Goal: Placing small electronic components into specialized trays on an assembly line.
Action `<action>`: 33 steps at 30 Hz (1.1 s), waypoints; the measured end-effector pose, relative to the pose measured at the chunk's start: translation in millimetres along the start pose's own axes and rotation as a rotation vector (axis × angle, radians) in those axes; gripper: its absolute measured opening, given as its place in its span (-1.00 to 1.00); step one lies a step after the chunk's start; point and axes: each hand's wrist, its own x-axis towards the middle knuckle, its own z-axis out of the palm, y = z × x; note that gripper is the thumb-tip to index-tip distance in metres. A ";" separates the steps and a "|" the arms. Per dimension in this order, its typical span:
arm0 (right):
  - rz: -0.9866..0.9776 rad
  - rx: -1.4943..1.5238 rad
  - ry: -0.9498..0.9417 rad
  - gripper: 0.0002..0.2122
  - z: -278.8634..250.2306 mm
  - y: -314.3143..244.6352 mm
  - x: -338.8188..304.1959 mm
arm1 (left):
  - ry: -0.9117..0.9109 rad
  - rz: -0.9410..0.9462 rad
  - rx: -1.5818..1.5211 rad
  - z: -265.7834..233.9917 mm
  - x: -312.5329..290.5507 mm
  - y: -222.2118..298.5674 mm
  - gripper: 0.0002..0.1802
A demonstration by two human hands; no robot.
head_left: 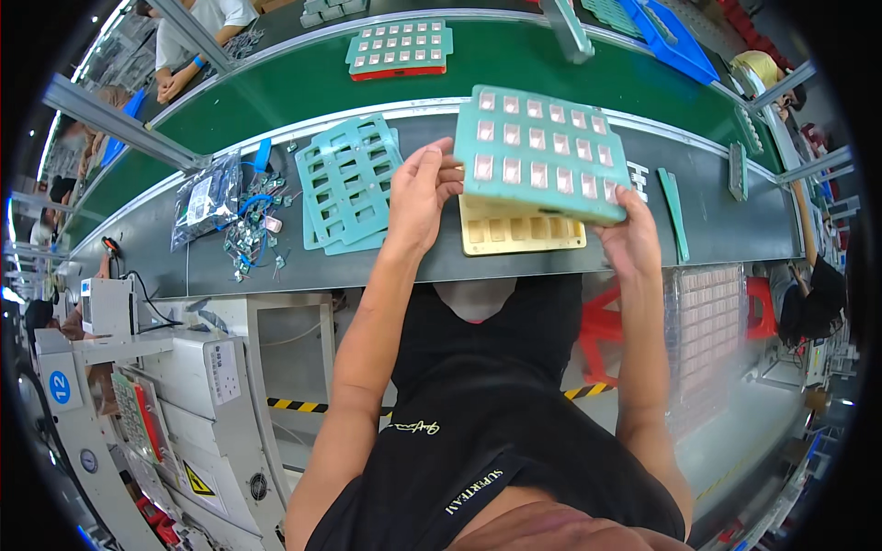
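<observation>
Near the body, the left hand (418, 197) and right hand (627, 241) each keep a clenched grip on opposite edges of a teal tray (542, 154) filled with small pale square parts, held tilted above a yellow tray (520, 235) that lies on the dark counter (165, 257). Just left sit empty teal cut-out trays (347, 184), then a heap of small wired parts (253, 225) and a plastic bag (204, 197). Beyond, a second loaded teal tray (401, 46) rests on the green belt (514, 69). My judgement: the tilt could spill parts out of their pockets, or the held tray could land misaligned on the yellow one.
</observation>
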 end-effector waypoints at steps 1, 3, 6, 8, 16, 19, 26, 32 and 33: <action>-0.008 -0.001 0.024 -0.65 5.2 -3.8 9.1 | 0.069 0.083 0.115 -0.4 -0.9 0.7 -0.57; -0.027 0.015 0.061 -0.66 4.9 -6.3 46.2 | 0.172 0.224 0.313 -7.0 -4.8 -3.5 -0.62; -0.061 -0.002 0.081 -0.66 27.1 -16.6 103.9 | 0.205 0.329 0.586 -27.1 -28.1 -7.1 -0.69; -0.119 -0.064 0.030 -0.66 29.2 -16.2 155.7 | 0.279 0.508 0.773 -53.3 -41.2 -17.4 -0.77; -0.110 -0.182 0.035 -0.69 10.5 0.0 306.0 | 0.441 0.668 1.180 -89.5 -81.4 -24.9 -0.73; -0.005 -0.180 0.008 -0.69 -5.0 -4.8 339.3 | 0.447 0.691 1.281 -87.0 -77.6 -32.5 -0.74; 0.067 -0.313 0.048 -0.67 -16.3 -14.1 375.8 | 0.462 0.795 1.429 -87.8 -76.5 -36.3 -0.71; 0.163 -0.725 0.251 -0.44 -33.8 -39.3 387.3 | 0.475 0.704 1.378 -85.2 -76.6 -38.5 -0.69; 0.132 -0.777 0.262 -0.39 -33.3 -49.3 378.3 | 0.492 0.675 1.365 -87.8 -80.1 -37.6 -0.68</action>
